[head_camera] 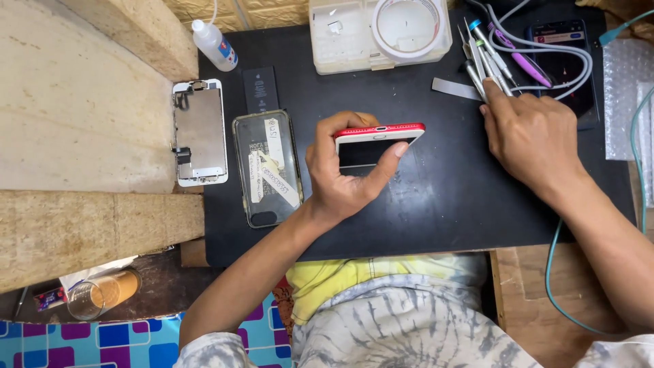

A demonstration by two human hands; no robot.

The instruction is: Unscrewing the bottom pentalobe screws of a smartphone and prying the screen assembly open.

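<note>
Left hand [340,177] fingers clamped round a slim red-edged phone [378,140] with glossy white front, tilted on edge above the matte black counter [436,204], long axis left-right. Right hand [528,136] fingertips pressing on thin metal screwdrivers [485,58]; grip unclear.

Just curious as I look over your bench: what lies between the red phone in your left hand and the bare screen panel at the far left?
In the head view, a clear phone case with paper labels lies flat on the black mat between the red phone and the screen panel.
</note>
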